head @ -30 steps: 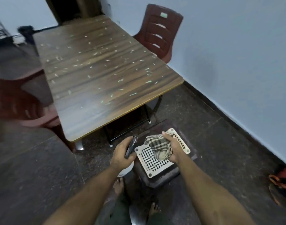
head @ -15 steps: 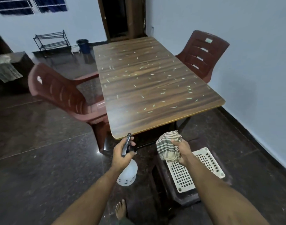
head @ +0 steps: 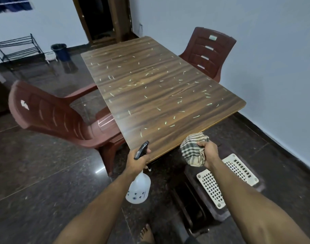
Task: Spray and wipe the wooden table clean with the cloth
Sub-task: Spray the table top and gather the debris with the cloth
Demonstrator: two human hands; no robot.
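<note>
The wooden table (head: 157,88) stretches away from me, strewn with small pale scraps. My left hand (head: 135,162) grips the neck of a white spray bottle (head: 138,188) with a black nozzle, held just in front of the table's near edge. My right hand (head: 209,152) grips a bunched checked cloth (head: 192,148) beside the table's near right part, slightly below the edge.
A maroon plastic chair (head: 50,115) stands at the table's left side and another maroon chair (head: 208,51) at the far right by the wall. A low dark stool with a white perforated tray (head: 226,178) sits under my right arm. A dark bin (head: 60,51) and a wire rack (head: 17,49) stand at the back left.
Both hands have risen from the stool toward the table's near edge, carrying the bottle and the cloth. The view has lifted and taken in the whole table.
</note>
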